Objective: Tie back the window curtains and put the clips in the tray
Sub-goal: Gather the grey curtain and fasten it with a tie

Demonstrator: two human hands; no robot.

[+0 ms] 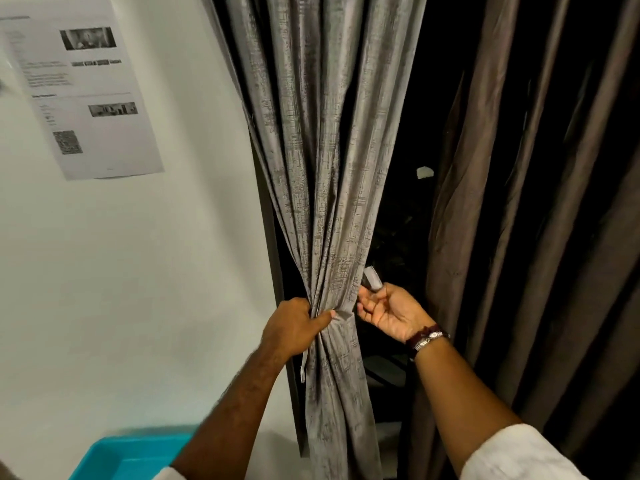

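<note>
Grey textured curtain [322,168] hangs at the left side of a dark window, gathered into a tight bunch at about waist of the fabric, flaring out again below. A matching grey tieback strip [372,278] wraps the gather; one end sticks up on the right side of the bunch, another short end [303,370] dangles below the left side.

Left hand [294,327] grips the gathered fabric from the left, fingers curled round the bunch, thumb pressed across the front of it. Right hand [388,310] is palm-up just right of the bunch, fingers curled, pinching the upright end of the tieback strip at the fingertips. A dark bracelet [427,337] sits on the right wrist; white sleeve cuffs show at both forearms.

Second curtain [519,220], brown and smoother, hangs loose to the right, dark glass between the two.

Turquoise tray [114,455] sits at the bottom left, below the left forearm, partly cut off. Contents not visible.

White wall [138,289] on the left carries a printed sheet [83,91] with small photos and a QR code; text too blurred to read.
</note>
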